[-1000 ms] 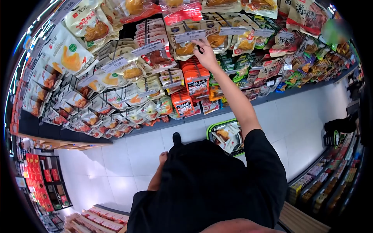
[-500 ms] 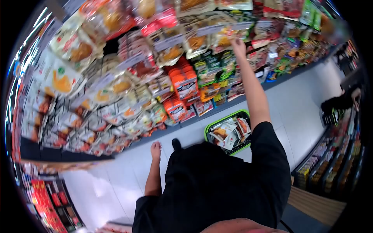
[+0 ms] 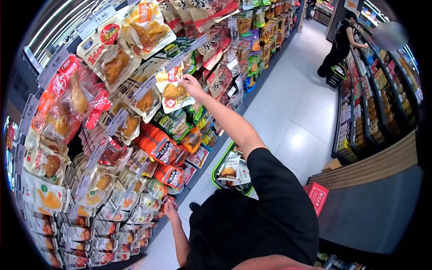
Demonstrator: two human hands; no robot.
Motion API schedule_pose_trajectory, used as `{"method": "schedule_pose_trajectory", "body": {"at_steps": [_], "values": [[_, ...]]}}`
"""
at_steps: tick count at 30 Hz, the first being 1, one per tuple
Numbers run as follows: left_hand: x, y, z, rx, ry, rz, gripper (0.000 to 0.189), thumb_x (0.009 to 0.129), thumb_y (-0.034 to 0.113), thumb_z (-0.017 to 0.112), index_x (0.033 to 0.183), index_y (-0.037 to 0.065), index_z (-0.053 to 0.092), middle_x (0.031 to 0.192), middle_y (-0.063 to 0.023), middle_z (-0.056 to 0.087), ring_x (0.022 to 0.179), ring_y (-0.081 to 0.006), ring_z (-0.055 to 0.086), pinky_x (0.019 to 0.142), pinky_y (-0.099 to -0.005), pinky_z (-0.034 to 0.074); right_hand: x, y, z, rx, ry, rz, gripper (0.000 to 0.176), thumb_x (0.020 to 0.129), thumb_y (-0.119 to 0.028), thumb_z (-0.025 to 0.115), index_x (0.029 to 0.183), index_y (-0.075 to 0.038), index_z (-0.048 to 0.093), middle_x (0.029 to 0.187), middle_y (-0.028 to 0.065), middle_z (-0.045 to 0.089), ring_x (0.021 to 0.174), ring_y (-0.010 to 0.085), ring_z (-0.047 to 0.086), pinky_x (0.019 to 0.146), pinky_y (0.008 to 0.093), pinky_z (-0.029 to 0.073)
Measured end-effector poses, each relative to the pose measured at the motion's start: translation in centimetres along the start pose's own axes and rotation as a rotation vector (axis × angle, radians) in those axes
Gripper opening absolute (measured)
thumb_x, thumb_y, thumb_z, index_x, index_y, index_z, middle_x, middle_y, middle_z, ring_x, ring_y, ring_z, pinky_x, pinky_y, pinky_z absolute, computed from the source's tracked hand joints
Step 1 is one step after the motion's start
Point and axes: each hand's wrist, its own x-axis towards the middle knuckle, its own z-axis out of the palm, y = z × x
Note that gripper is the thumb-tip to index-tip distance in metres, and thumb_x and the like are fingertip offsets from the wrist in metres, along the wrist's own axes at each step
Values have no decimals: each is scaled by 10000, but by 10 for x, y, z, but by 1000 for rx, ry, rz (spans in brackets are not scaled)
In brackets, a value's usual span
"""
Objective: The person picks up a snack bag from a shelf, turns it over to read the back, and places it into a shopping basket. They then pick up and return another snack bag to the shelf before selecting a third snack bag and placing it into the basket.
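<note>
At the upper middle of the view, my right hand (image 3: 192, 86) pinches the edge of a yellow and white food packet (image 3: 173, 90) in front of the hanging rows. My left hand (image 3: 170, 209) hangs low, near small packets at the shelf's bottom edge; its fingers are curled, and whatever they may hold is too small to make out. Orange packets (image 3: 163, 148) hang between my two hands. Below my right forearm, a green-rimmed basket (image 3: 216, 173) on the floor holds several packets.
Price labels (image 3: 118, 121) stick out from the shelf. Across the aisle (image 3: 294, 121), a person in dark clothes (image 3: 340, 40) reaches to another shelf (image 3: 366, 90), with a basket beside them. A red box (image 3: 316, 198) stands behind my right side.
The view has turned, showing more of the aisle and the other person. The packet at my right hand now shows clearly, in front of the rack. My left hand appears nearer the lower shelf.
</note>
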Motion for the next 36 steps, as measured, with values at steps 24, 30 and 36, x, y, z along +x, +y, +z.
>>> {"method": "schedule_pose_trajectory", "body": {"at_steps": [24,30,36], "values": [[-12,88,110,214,-502,-33,387,958,396,500,1162,71,554,1095,-46,633,989,-135,590,825,-286,453,-230,66,-64,559,-160,684,207,944,-207,557,1067,-41,553,1060,61,620,977,161,616,848,328,508],[-25,84,145,219,-666,-149,385,942,273,566,1243,40,508,1143,-53,607,994,-135,589,843,-289,460,-329,81,-34,769,25,812,219,938,-223,569,1077,-55,547,1048,55,629,967,163,621,859,333,508],[-32,50,139,303,-623,-187,336,928,198,596,1185,-15,554,1091,-58,634,954,-102,592,858,-255,462,-399,91,-23,862,-122,894,537,902,-188,616,1354,-53,359,1279,109,526,1157,215,542,993,381,445]]}}
